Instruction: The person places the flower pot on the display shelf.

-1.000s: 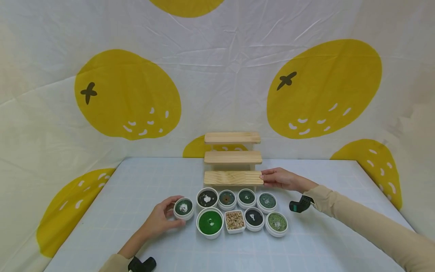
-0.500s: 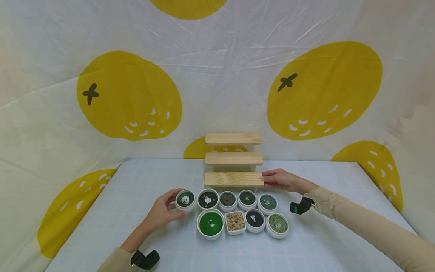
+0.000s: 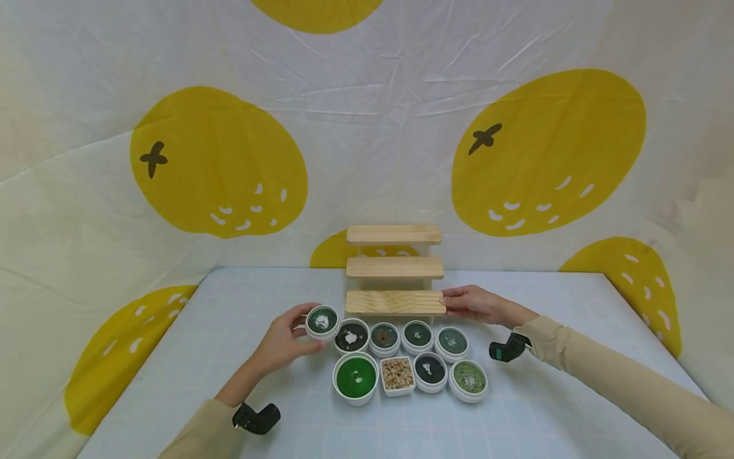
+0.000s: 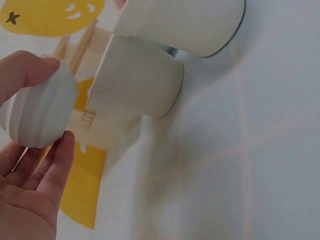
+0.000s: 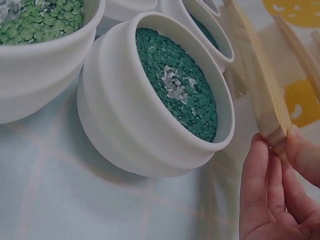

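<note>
My left hand [image 3: 285,339] holds a small white ribbed pot [image 4: 47,107] between thumb and fingers. In the head view its top shows dark green filling [image 3: 322,320] with a white patch. The pot is up off the table, just left of the front step and beside a white pot with black filling [image 3: 351,335]. With thumb and fingers my right hand [image 3: 474,303] pinches the right end of the lowest board of a three-step wooden stand [image 3: 395,303]. Near that hand stands a ribbed white pot with teal-green filling [image 5: 180,82].
Several white pots stand in two rows before the stand, among them a bright green one [image 3: 355,376], a square one with tan bits [image 3: 397,373] and a light green one [image 3: 468,377]. Behind the table [image 3: 550,408] hangs a cloth [image 3: 378,146] printed with yellow fruit.
My left hand has carried the white pot up, away from me and to the right, closer to the stand. The right hand keeps its pinch on the board's end.
</note>
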The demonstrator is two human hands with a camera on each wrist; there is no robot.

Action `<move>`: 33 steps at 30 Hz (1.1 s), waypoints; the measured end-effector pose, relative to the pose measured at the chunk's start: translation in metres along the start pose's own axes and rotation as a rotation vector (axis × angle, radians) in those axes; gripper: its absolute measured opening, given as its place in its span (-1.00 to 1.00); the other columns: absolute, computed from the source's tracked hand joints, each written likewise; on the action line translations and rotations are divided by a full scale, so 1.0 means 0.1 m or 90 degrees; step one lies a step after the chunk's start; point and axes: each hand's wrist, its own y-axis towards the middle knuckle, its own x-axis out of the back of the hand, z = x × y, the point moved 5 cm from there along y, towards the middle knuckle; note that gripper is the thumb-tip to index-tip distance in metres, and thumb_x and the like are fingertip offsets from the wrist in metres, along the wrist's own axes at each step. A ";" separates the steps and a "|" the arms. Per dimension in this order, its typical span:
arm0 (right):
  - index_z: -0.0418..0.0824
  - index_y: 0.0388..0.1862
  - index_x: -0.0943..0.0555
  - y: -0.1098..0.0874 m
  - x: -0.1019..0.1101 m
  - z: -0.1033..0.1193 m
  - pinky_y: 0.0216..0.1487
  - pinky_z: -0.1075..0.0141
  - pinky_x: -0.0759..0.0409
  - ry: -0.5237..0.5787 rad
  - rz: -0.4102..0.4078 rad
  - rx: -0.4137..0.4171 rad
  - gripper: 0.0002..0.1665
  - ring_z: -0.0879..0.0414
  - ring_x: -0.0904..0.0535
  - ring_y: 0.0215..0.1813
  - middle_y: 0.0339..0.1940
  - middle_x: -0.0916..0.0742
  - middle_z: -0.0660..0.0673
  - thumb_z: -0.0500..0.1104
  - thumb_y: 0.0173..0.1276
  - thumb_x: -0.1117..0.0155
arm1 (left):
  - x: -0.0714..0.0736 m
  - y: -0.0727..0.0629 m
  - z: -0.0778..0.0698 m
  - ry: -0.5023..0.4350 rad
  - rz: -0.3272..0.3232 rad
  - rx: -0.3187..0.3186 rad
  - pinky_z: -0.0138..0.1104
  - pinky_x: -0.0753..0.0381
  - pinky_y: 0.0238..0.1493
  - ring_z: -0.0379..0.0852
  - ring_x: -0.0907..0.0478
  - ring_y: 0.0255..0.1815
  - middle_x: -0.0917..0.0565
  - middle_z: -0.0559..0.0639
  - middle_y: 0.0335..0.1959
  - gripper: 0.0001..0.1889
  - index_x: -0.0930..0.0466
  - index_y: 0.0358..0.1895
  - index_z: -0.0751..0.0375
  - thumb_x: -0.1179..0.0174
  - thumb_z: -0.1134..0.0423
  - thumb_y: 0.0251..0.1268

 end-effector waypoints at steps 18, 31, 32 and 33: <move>-0.46 0.45 -0.13 -0.01 -0.01 0.01 0.01 0.35 -0.65 0.002 -0.009 0.006 -0.31 0.23 -0.64 -0.18 -0.16 -0.71 -0.04 -0.20 0.47 -0.08 | -0.08 0.33 -0.25 -0.007 0.019 -0.040 -0.32 -0.63 0.07 0.07 -0.54 0.07 -0.55 0.22 0.12 -0.27 -0.39 0.26 0.31 -0.48 0.34 -0.08; -0.45 0.45 -0.13 0.00 0.00 -0.01 0.03 0.35 -0.65 -0.003 -0.007 0.014 -0.30 0.23 -0.63 -0.17 -0.14 -0.70 -0.04 -0.19 0.47 -0.09 | -0.15 0.62 -0.54 -0.013 0.027 -0.047 -0.12 -0.59 0.15 0.11 -0.56 0.07 -0.53 0.25 0.13 -0.27 -0.36 0.28 0.34 -0.45 0.35 -0.04; -0.45 0.45 -0.13 0.00 0.00 -0.01 0.03 0.35 -0.65 -0.004 -0.004 0.015 -0.31 0.24 -0.63 -0.17 -0.14 -0.70 -0.04 -0.19 0.47 -0.08 | -0.16 0.65 -0.56 -0.017 0.027 -0.047 -0.13 -0.59 0.15 0.11 -0.56 0.07 -0.53 0.25 0.13 -0.27 -0.36 0.28 0.34 -0.45 0.35 -0.04; -0.45 0.45 -0.13 0.00 0.00 -0.01 0.03 0.35 -0.65 -0.004 -0.006 0.014 -0.31 0.23 -0.63 -0.17 -0.15 -0.71 -0.04 -0.19 0.47 -0.07 | -0.17 0.68 -0.57 -0.019 0.028 -0.048 -0.12 -0.58 0.16 0.11 -0.56 0.07 -0.53 0.25 0.14 -0.27 -0.36 0.29 0.35 -0.45 0.35 -0.03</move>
